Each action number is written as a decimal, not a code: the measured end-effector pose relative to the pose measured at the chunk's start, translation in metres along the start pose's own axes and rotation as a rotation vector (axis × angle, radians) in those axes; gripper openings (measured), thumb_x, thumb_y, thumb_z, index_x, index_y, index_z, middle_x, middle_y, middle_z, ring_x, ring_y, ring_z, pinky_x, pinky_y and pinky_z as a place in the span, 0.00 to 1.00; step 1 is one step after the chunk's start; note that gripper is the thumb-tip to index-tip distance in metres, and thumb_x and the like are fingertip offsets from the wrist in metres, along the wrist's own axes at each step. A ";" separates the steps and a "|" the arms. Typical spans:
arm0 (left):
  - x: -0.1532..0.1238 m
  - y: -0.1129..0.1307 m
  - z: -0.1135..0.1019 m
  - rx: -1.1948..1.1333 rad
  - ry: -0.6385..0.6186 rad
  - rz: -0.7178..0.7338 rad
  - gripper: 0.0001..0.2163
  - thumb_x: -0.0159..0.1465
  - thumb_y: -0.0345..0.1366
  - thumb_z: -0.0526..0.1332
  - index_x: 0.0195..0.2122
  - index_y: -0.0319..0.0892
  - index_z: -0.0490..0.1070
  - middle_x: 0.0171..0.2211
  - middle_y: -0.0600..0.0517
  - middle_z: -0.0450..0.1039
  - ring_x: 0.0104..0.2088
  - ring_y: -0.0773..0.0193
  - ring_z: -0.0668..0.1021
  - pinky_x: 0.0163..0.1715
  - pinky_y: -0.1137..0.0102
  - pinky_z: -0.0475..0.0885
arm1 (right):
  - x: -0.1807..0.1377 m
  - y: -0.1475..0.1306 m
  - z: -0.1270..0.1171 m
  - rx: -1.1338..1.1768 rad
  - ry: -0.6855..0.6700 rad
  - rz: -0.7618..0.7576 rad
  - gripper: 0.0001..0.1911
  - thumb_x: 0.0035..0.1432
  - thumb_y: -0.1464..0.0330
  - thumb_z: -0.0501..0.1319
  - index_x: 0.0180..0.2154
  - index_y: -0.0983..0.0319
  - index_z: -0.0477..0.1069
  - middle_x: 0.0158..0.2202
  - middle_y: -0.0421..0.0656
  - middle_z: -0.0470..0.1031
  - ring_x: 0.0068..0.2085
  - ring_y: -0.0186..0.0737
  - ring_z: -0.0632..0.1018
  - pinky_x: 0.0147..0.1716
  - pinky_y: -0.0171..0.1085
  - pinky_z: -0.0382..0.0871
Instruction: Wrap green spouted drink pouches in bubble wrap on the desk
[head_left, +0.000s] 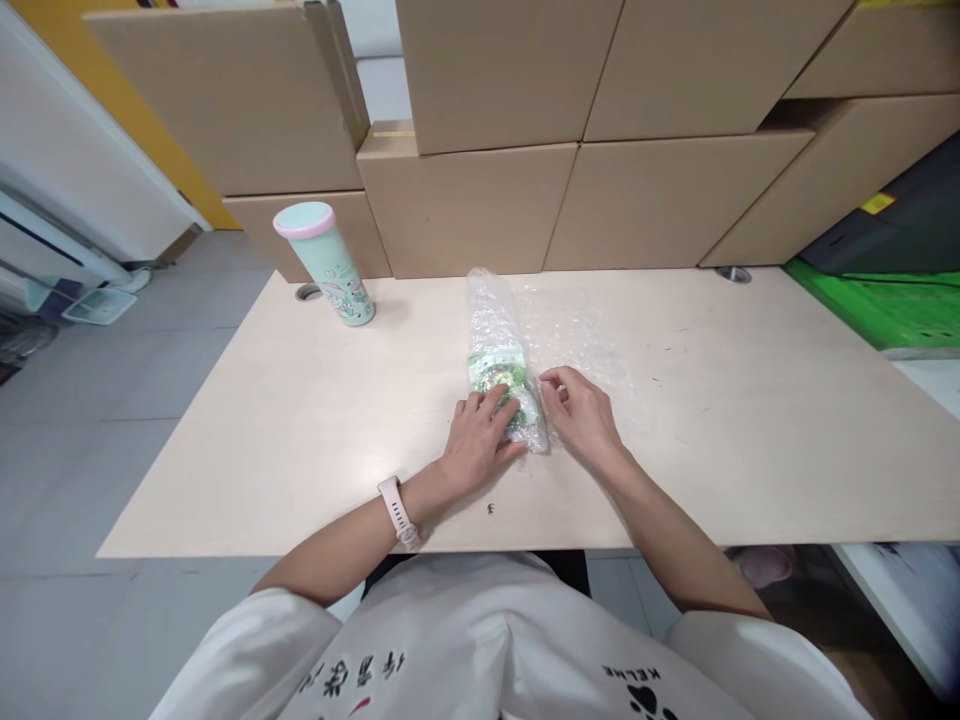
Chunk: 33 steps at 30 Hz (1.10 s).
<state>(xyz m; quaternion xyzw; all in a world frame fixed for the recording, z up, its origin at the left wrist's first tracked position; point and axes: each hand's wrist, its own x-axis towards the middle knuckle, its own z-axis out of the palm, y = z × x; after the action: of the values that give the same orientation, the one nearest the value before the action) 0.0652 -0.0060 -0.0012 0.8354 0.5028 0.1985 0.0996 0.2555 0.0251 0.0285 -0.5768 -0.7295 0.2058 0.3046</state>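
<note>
Left hand point(478, 435) flat on wrapped packet point(487, 362), right hand point(583, 415) at its edge

Nearest: white shirt point(495, 640), wearer close up to the desk point(765, 450), probably so both forearms reach the middle easily. Small dark mark point(490, 508) on the desktop near the front edge. Pale wristband point(397, 510) on the left wrist.

Left hand palm down, fingers spread, resting on the lower part of the packet; grips nothing, looks like it pins the packet against sliding. Right hand narrow, fingers curled toward thumb, just beside the packet's right side, at the film; can't tell if any plastic is pinched. One hand steadying, the other free for the edge, by the look of it.

Packet: green and white, mid-desk in front of the wearer, lying inside clear bubble wrap point(491, 305). Wrap runs on past its far end and spreads flat to the right, plausibly spare length.

Farther: mint tumbler point(330, 265) with pink rim, standing at far left, well apart from the hands, likely out of the way. Behind, cardboard boxes point(472, 210) stacked along the back edge like a wall, presumably to save desk space.
</note>
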 end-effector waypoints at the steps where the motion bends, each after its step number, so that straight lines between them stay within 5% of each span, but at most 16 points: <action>1: 0.000 0.001 0.001 0.005 0.002 -0.006 0.27 0.61 0.42 0.69 0.60 0.45 0.67 0.65 0.39 0.63 0.55 0.41 0.68 0.49 0.50 0.67 | -0.001 -0.002 0.002 0.016 0.026 -0.044 0.11 0.68 0.65 0.53 0.42 0.57 0.73 0.41 0.44 0.79 0.35 0.42 0.77 0.36 0.39 0.68; 5: 0.000 0.003 -0.002 -0.079 -0.005 -0.001 0.26 0.63 0.44 0.68 0.61 0.45 0.67 0.65 0.40 0.62 0.56 0.42 0.68 0.51 0.48 0.67 | -0.004 -0.007 0.011 -0.046 -0.071 -0.209 0.12 0.69 0.66 0.52 0.41 0.57 0.75 0.41 0.47 0.77 0.43 0.46 0.77 0.40 0.41 0.69; 8: 0.000 -0.003 -0.011 -0.238 0.117 -0.058 0.24 0.64 0.45 0.66 0.59 0.46 0.67 0.65 0.40 0.60 0.60 0.43 0.66 0.58 0.48 0.64 | -0.003 -0.006 0.013 -0.069 -0.118 -0.189 0.12 0.68 0.68 0.53 0.42 0.58 0.75 0.42 0.47 0.76 0.42 0.45 0.77 0.38 0.41 0.69; 11: 0.002 -0.014 -0.020 -0.468 0.261 -0.291 0.25 0.64 0.42 0.65 0.60 0.44 0.64 0.61 0.40 0.63 0.59 0.46 0.68 0.58 0.49 0.65 | -0.001 -0.004 0.010 -0.020 -0.140 -0.144 0.11 0.68 0.68 0.53 0.41 0.58 0.75 0.40 0.45 0.75 0.39 0.43 0.76 0.37 0.40 0.68; 15: 0.005 -0.022 -0.020 -1.039 0.204 -0.572 0.29 0.64 0.39 0.65 0.64 0.47 0.56 0.53 0.44 0.69 0.46 0.58 0.77 0.47 0.59 0.73 | 0.001 -0.002 0.007 0.075 -0.180 -0.075 0.11 0.68 0.63 0.54 0.39 0.58 0.74 0.38 0.43 0.74 0.38 0.41 0.76 0.38 0.39 0.68; 18: 0.002 -0.014 -0.020 -1.232 0.290 -0.452 0.29 0.65 0.40 0.64 0.64 0.51 0.56 0.53 0.47 0.70 0.45 0.62 0.77 0.47 0.62 0.73 | 0.002 -0.004 0.010 0.313 -0.240 0.014 0.13 0.68 0.58 0.55 0.40 0.58 0.73 0.39 0.43 0.76 0.40 0.42 0.77 0.40 0.40 0.70; 21: -0.005 -0.002 -0.025 -1.132 0.302 -0.203 0.25 0.67 0.41 0.63 0.64 0.52 0.59 0.58 0.45 0.69 0.46 0.61 0.76 0.47 0.60 0.73 | 0.000 -0.010 0.013 0.630 -0.374 0.131 0.17 0.67 0.53 0.56 0.40 0.59 0.71 0.39 0.43 0.77 0.41 0.42 0.78 0.42 0.41 0.72; 26: -0.011 0.000 -0.024 -0.579 0.199 0.084 0.19 0.70 0.39 0.60 0.61 0.50 0.67 0.66 0.44 0.65 0.56 0.52 0.70 0.57 0.52 0.65 | 0.000 -0.009 0.020 0.954 -0.508 0.283 0.21 0.60 0.49 0.64 0.40 0.60 0.74 0.36 0.41 0.79 0.37 0.38 0.78 0.38 0.37 0.74; 33: -0.006 -0.012 0.009 -0.183 0.112 0.178 0.22 0.72 0.37 0.56 0.67 0.52 0.62 0.68 0.45 0.62 0.61 0.47 0.67 0.56 0.51 0.62 | 0.007 0.016 0.023 0.731 -0.436 0.302 0.18 0.53 0.54 0.67 0.27 0.61 0.69 0.23 0.37 0.71 0.24 0.34 0.73 0.23 0.34 0.68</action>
<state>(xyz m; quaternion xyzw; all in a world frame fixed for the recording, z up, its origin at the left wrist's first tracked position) 0.0575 -0.0051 -0.0148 0.8516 0.4114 0.2978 0.1294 0.2500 0.0369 0.0027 -0.4744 -0.5638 0.6087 0.2942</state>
